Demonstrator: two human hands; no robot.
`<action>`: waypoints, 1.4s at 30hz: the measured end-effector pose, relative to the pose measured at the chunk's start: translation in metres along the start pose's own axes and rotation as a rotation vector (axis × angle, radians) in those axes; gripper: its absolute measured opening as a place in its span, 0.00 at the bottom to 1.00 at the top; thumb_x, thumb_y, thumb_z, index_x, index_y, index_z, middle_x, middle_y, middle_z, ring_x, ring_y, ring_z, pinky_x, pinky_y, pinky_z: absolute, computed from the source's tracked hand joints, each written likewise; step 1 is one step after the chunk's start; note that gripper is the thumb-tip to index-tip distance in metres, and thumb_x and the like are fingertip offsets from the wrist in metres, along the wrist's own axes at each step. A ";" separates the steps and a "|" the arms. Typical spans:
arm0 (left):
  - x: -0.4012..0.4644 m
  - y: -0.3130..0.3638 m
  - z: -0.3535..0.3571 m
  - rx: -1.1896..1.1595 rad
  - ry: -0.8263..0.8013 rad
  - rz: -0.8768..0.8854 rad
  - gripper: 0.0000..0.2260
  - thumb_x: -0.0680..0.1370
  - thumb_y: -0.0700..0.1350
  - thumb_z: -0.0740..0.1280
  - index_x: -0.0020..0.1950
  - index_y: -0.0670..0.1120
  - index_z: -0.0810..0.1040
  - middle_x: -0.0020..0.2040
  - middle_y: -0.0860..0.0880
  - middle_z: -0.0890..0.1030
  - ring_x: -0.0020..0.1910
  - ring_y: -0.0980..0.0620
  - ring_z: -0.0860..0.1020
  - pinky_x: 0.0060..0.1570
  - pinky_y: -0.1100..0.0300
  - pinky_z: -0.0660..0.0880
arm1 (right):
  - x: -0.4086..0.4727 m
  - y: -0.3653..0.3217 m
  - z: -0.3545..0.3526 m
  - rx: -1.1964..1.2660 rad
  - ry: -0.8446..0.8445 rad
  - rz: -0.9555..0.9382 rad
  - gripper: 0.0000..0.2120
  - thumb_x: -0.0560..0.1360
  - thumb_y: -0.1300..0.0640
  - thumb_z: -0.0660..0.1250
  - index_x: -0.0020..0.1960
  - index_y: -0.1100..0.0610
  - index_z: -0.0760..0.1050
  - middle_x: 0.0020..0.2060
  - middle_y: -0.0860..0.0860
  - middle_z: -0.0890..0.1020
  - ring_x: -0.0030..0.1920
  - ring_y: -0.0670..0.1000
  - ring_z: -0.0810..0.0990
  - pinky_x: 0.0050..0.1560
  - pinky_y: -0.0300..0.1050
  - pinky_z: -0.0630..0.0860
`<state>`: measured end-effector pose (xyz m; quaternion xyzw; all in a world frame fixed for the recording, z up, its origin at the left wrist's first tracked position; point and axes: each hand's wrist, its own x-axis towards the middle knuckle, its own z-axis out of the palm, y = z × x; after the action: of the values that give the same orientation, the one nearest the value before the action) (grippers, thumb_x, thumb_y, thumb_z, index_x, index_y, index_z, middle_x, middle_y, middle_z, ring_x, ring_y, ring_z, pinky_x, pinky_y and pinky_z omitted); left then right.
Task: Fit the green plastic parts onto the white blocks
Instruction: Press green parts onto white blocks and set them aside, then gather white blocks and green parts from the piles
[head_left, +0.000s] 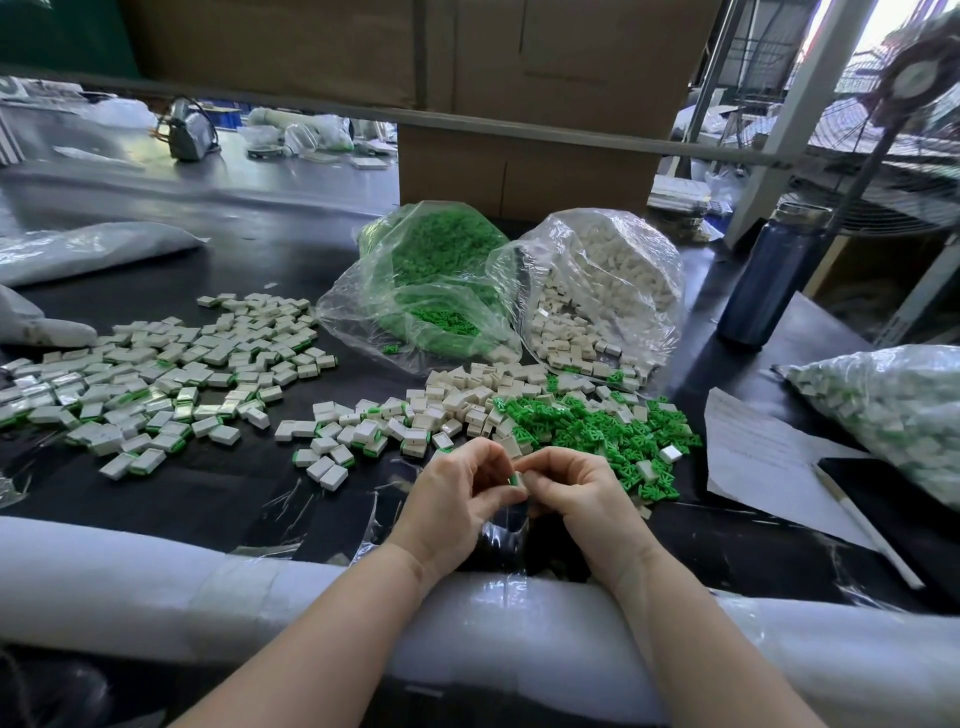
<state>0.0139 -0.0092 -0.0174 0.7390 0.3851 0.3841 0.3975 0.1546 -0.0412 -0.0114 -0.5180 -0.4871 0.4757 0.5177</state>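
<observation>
Between both hands (519, 488), green-edged block (515, 478)

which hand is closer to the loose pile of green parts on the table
Right. The right hand sits just beside the loose green pile, at its near-left edge. The left hand is farther left, with the right hand between it and the pile.

We see an evenly lit bench under soft daylight; the brightest source is the blown-out opening at the upper right, behind a round wire-guard fan (914, 88). Glare streaks the two clear plastic bags (597, 291) and the glossy black tabletop (218, 499). Shadows stay faint and short. The wide lens bows the grey horizontal rail (467, 122), and the far corners go soft and slightly smeared.
</observation>
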 end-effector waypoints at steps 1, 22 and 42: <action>0.001 0.000 -0.001 -0.030 -0.008 -0.026 0.09 0.70 0.38 0.73 0.39 0.48 0.75 0.35 0.51 0.77 0.34 0.57 0.74 0.39 0.65 0.74 | 0.000 0.000 0.000 0.010 0.001 0.000 0.09 0.74 0.71 0.63 0.41 0.63 0.79 0.28 0.49 0.79 0.28 0.43 0.76 0.31 0.34 0.74; 0.002 -0.001 -0.007 -0.204 0.275 -0.181 0.07 0.73 0.37 0.70 0.46 0.48 0.77 0.42 0.43 0.80 0.37 0.46 0.82 0.39 0.56 0.81 | 0.001 0.004 -0.004 -0.079 0.212 -0.087 0.06 0.72 0.64 0.70 0.41 0.54 0.81 0.34 0.48 0.84 0.36 0.45 0.81 0.39 0.39 0.78; 0.006 -0.013 -0.005 0.517 0.359 -0.112 0.18 0.76 0.39 0.65 0.66 0.42 0.72 0.67 0.46 0.67 0.69 0.49 0.61 0.69 0.62 0.56 | 0.009 0.015 -0.009 -0.628 0.402 -0.040 0.07 0.75 0.63 0.66 0.46 0.54 0.81 0.44 0.48 0.80 0.47 0.49 0.78 0.51 0.40 0.73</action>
<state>0.0083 0.0023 -0.0259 0.7135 0.5740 0.3754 0.1429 0.1640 -0.0324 -0.0259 -0.7250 -0.5081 0.1815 0.4281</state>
